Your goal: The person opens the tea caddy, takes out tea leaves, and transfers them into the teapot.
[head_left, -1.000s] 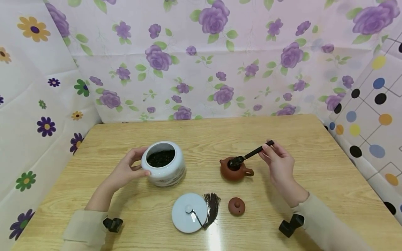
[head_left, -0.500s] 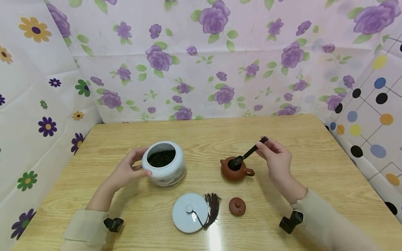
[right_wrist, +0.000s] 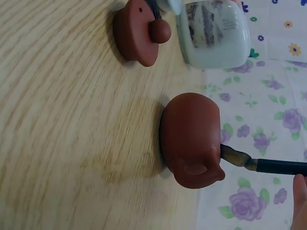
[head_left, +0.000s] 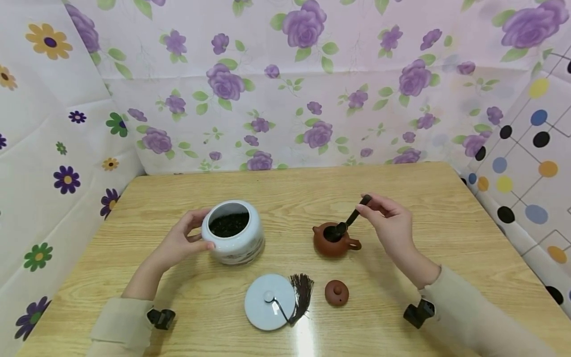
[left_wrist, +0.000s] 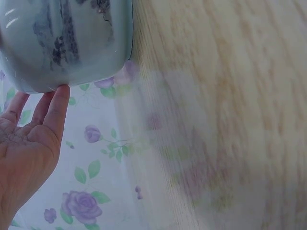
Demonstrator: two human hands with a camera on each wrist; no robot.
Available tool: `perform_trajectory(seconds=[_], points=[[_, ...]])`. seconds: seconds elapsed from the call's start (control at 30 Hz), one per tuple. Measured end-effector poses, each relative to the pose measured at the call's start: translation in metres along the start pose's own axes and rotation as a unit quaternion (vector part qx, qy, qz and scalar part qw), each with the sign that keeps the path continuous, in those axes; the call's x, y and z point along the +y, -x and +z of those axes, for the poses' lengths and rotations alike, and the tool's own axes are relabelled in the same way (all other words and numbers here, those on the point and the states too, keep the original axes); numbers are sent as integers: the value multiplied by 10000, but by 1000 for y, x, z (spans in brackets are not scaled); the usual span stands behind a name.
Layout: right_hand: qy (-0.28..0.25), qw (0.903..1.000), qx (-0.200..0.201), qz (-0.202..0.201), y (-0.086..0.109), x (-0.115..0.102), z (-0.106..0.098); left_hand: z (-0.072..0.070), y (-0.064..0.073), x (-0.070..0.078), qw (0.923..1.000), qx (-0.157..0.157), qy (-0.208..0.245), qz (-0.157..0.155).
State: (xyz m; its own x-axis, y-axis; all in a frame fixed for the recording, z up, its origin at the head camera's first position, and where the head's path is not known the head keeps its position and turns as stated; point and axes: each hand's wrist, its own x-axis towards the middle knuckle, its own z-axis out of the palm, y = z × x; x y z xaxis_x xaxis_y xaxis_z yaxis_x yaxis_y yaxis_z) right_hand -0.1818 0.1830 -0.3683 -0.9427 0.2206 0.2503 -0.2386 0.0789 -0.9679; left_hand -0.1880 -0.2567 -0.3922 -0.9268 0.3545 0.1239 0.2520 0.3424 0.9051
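My left hand (head_left: 178, 244) holds the side of a white porcelain jar (head_left: 241, 250), thumb at the front and fingers behind; dark tea leaves (head_left: 228, 226) lie inside. In the left wrist view its fingertips touch the jar's painted wall (left_wrist: 57, 43). With thumb and fingers my right hand (head_left: 393, 228) pinches the black handle of a tea scoop (head_left: 355, 214). The scoop slants down into the mouth of a small reddish-brown clay teapot (head_left: 329, 249). Seen from the right wrist, the scoop's blade (right_wrist: 235, 156) enters the teapot (right_wrist: 192, 129), its tip hidden inside.
The teapot's clay lid (head_left: 336, 293) lies in front of it on the wooden table (head_left: 200, 317). Left of that is the jar's pale blue lid (head_left: 263, 315), with a dark tassel (head_left: 303, 296) beside it. A flowered cloth (head_left: 285, 119) hangs behind the table.
My right hand has shifted left and tipped the scoop more steeply into the teapot. The clump of tea leaves seen on the blade earlier no longer shows there. My left hand and the jar stay put.
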Motion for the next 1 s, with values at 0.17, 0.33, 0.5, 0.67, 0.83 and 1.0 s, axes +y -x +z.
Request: perform_trajectory(seconds=[0.17,0.33,0.5,0.67,0.83,1.0], points=[[553,9956,-245,-720,0,0,0,0,0,1,10000,1,16,-4],[573,9963,-159,-613,0,-3,1,-1,-1,0,10000,5,38,37],[-81,9996,82,-273,-2,-8,3,-1,-1,0,10000,15,46,23],[-940,9947,365,-196,-4,-13,9,-2,-1,0,10000,-2,12,-14],[-1655,9843,530,-297,-7,-19,22,-1,-1,-1,10000,-11,32,9],[-1935,9789,517,-411,-6,-25,41,-1,0,-2,10000,-9,52,14]])
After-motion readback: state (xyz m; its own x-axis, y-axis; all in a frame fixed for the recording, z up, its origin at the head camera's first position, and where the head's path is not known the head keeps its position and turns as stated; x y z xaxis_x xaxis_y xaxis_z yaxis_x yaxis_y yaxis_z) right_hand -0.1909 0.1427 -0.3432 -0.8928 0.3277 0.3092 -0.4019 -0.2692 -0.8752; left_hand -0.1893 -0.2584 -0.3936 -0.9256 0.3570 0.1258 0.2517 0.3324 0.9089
